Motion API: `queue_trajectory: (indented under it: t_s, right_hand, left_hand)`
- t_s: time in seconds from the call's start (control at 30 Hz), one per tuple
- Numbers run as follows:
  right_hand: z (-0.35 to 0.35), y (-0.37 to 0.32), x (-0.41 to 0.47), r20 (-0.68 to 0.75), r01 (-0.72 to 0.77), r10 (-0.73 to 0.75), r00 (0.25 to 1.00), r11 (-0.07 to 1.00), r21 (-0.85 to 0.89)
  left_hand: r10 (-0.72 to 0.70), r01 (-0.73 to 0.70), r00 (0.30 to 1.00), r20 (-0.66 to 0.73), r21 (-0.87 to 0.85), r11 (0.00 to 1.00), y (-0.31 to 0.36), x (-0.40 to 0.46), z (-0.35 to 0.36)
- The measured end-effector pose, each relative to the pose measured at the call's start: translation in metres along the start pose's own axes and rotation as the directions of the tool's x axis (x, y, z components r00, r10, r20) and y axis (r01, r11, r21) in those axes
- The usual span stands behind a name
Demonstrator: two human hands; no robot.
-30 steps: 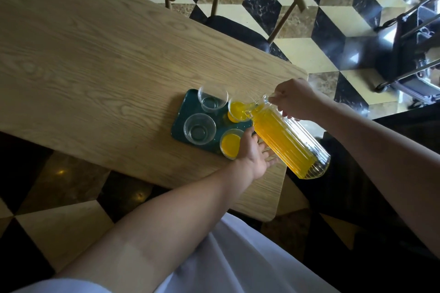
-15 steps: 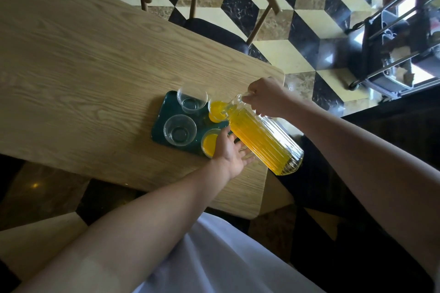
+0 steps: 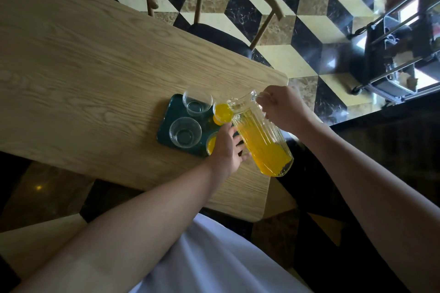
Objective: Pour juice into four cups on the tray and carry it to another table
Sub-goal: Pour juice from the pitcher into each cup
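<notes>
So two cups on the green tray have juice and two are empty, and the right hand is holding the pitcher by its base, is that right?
Not quite. In the head view the right hand grips the pitcher by its handle near the top, not its base. The rest holds.

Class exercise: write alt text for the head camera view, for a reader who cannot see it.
The right hand tilts a ribbed glass pitcher of orange juice by its handle over a cup on a dark green tray, while the left hand supports the pitcher's side. Two cups hold juice, two are empty; the tray sits on a wooden table.
</notes>
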State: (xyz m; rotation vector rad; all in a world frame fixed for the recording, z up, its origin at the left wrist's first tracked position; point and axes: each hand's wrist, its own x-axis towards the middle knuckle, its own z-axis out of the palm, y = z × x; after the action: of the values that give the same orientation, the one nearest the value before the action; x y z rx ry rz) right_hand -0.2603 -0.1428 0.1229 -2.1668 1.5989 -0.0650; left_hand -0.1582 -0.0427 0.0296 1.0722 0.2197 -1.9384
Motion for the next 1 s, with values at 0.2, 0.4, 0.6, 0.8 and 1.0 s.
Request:
queue_trajectory:
  t_s: [0.2,0.4,0.6,0.8,1.0]
  right_hand:
    - [-0.002,-0.008,-0.001,-0.089,0.098,-0.095,0.992,0.995,0.029]
    - [0.003,-0.027,0.015,-0.032,0.159,-0.16,0.987,0.987,-0.011]
    - [0.009,-0.044,0.032,0.057,0.149,-0.144,0.988,0.985,-0.088]
    - [0.012,-0.06,0.043,0.17,0.122,-0.104,0.98,0.988,-0.099]
    - [0.017,-0.071,0.055,0.247,0.033,-0.008,0.969,0.994,-0.101]
  left_hand:
    - [0.034,-0.033,0.999,-0.007,0.078,0.996,0.017,-0.007,-0.004]
    - [0.053,-0.053,0.999,0.001,0.002,0.999,0.025,-0.009,-0.02]
    - [0.052,-0.05,0.999,0.014,-0.094,0.994,0.027,-0.006,-0.033]
    - [0.022,-0.02,1.0,0.01,-0.167,0.986,0.03,-0.004,-0.039]
    - [0.006,-0.009,1.0,-0.014,-0.189,0.982,0.029,0.001,-0.045]
